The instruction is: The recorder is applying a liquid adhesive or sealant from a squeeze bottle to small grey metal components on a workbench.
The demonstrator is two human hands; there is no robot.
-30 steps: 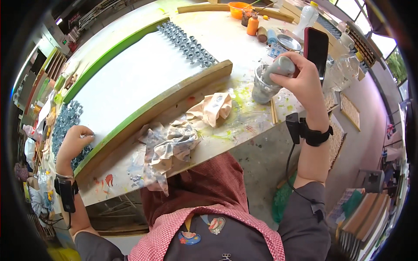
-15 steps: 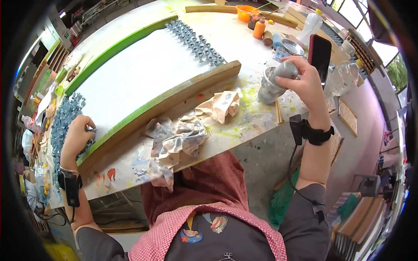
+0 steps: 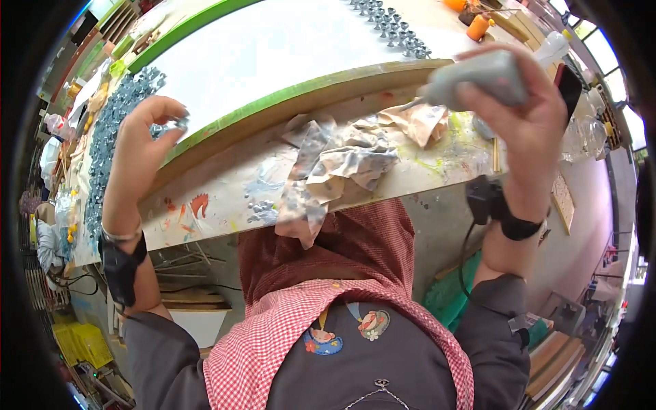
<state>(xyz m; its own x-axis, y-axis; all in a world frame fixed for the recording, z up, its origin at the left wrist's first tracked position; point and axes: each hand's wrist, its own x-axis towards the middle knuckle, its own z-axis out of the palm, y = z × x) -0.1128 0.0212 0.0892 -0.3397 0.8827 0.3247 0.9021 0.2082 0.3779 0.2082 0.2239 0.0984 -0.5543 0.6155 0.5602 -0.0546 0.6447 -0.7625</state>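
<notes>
Above the paint-stained table (image 3: 225,205): right hand (image 3: 526,116) clamped around a grey tube (image 3: 478,75), nozzle angled down toward the white board (image 3: 287,55). Left hand (image 3: 140,147) pinches one small metal piece (image 3: 179,123) between its fingertips, lifted beside the heap of metal pieces (image 3: 113,130), seemingly ready for gluing.

Bright daylight, glare on white board (image 3: 287,55); fisheye edges bent, dark rim.

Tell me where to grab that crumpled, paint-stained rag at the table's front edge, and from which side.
Grip the crumpled rag at its raised, bunched middle, coming from above on the person's side. Its folds stand up there and give the fingers something to pinch, while one tail hangs over the table edge. Both hands are occupied: the left hand pinches a small metal piece, the right hand holds a grey tube.
</notes>
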